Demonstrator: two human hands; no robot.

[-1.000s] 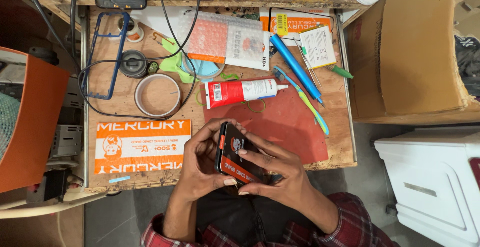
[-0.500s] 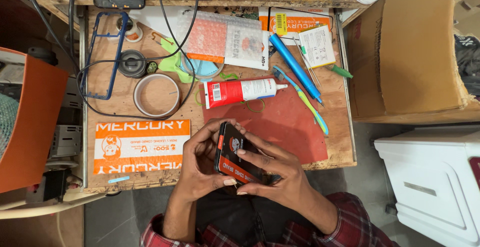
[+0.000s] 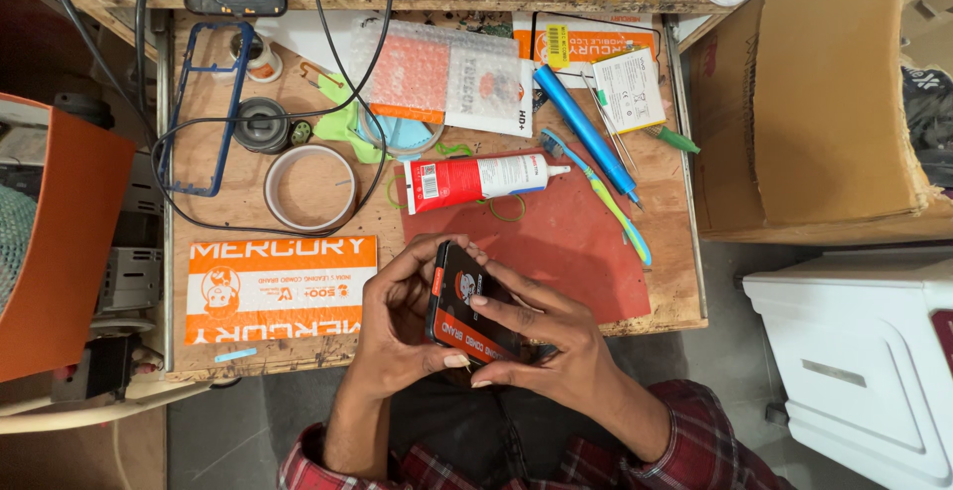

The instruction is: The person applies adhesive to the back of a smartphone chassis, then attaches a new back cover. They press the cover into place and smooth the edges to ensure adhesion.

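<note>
Over red mat (image 3: 556,242), both hands, left hand (image 3: 397,336), right hand (image 3: 541,336), grip closed on phone (image 3: 467,311)

phone (image 3: 467,311) between both hands at bench's (image 3: 685,252) near edge, glue tube (image 3: 476,177) behind it, tape ring (image 3: 310,187) left of tube

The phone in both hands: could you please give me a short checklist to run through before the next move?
1. Phone held by both hands: ok, the left hand cups its side and the right hand lies across its face.
2. Phone over the red mat: ok, at the mat's near edge.
3. Red glue tube within reach: ok, lying just beyond the phone.
4. Glue tube capped: cannot tell.
5. Blue-green toothbrush clear of the hands: ok.
6. Black cable clear of the phone: ok, it loops further left.
</note>
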